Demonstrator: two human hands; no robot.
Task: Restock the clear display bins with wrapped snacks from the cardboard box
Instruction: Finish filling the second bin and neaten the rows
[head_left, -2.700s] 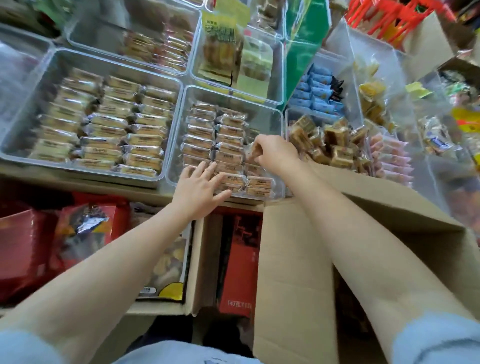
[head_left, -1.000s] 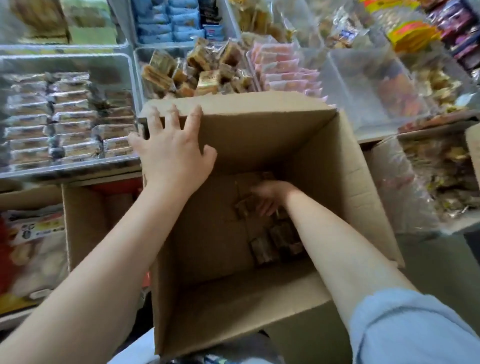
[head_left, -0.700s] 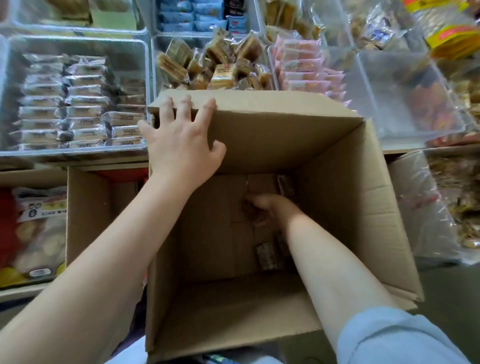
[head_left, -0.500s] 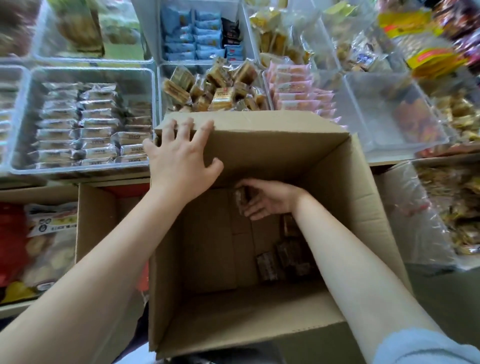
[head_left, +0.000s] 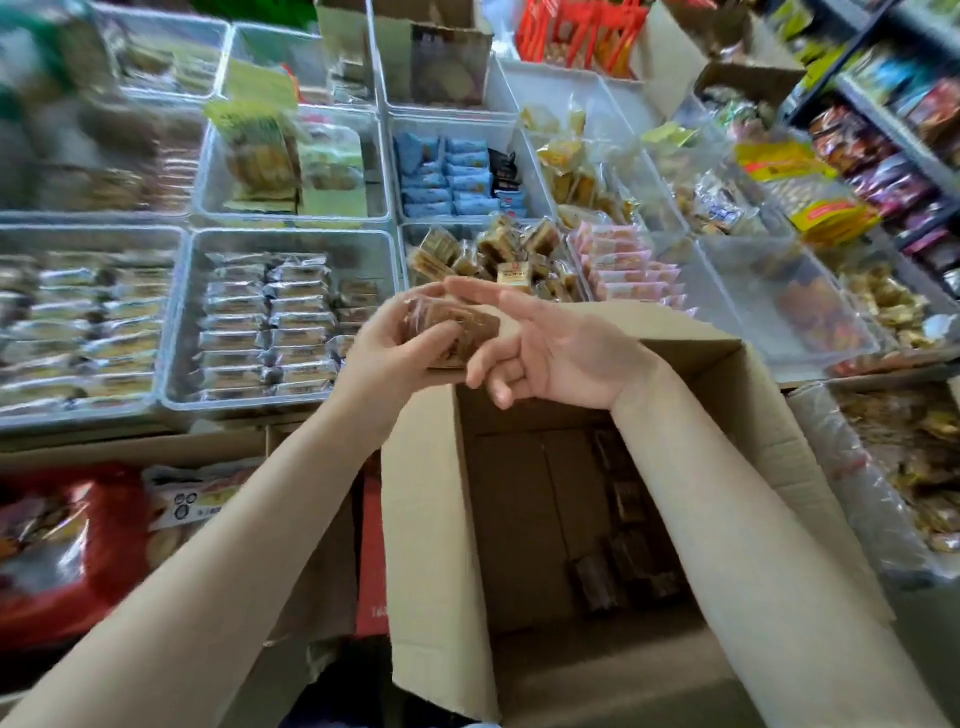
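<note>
Above the far rim of the open cardboard box (head_left: 727, 374), my left hand (head_left: 395, 353) grips a small stack of brown wrapped snacks (head_left: 457, 327), thumb over the top. My right hand (head_left: 550, 343) is beside it, palm up with fingers relaxed, touching the stack's right side. Several dark wrapped snacks (head_left: 618, 551) lie on the box floor. Just left of my hands is a clear bin (head_left: 291, 239) filled with rows of wrapped bars (head_left: 270, 327); behind them is a bin of brown square snacks (head_left: 493, 254).
More clear bins hold blue packs (head_left: 447, 176), pink packs (head_left: 623, 265), yellow packs (head_left: 571, 166) and bars at far left (head_left: 78, 322). Red bags (head_left: 67, 545) sit in a low box on the left. Shelves of goods (head_left: 883, 130) stand at right.
My right hand has come up out of the box with snacks. My left hand left the box flap and now holds the stack above the rim. The camera has tilted up.
</note>
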